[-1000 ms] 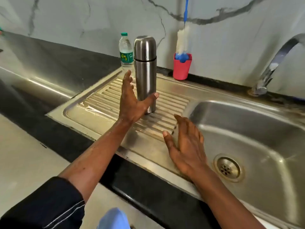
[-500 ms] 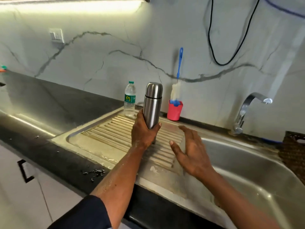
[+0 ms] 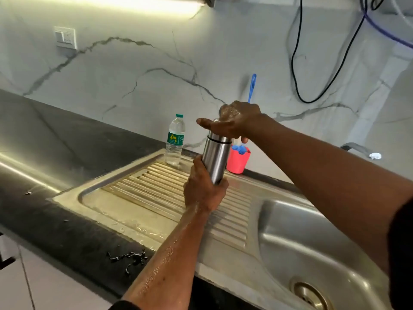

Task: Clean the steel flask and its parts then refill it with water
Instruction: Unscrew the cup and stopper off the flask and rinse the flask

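- The steel flask [image 3: 216,162] is held upright over the ribbed drainboard [image 3: 145,189]. Its lower body is gripped by the wet left hand [image 3: 203,193], and its cap [image 3: 215,134] is clasped from above by the right hand [image 3: 234,121].
- A slip could be caused by wet skin on the smooth, polished cylinder, so the flask might be dropped when the cap is twisted.

I hold the flask [image 3: 216,162] over the draining board [image 3: 154,191], left hand [image 3: 204,193] round its lower part, right hand [image 3: 237,121] on its top; behind it the bottle [image 3: 175,142] stands left and the cup [image 3: 238,163] with the brush [image 3: 252,86] right, the sink basin [image 3: 312,242] lying right of the board.
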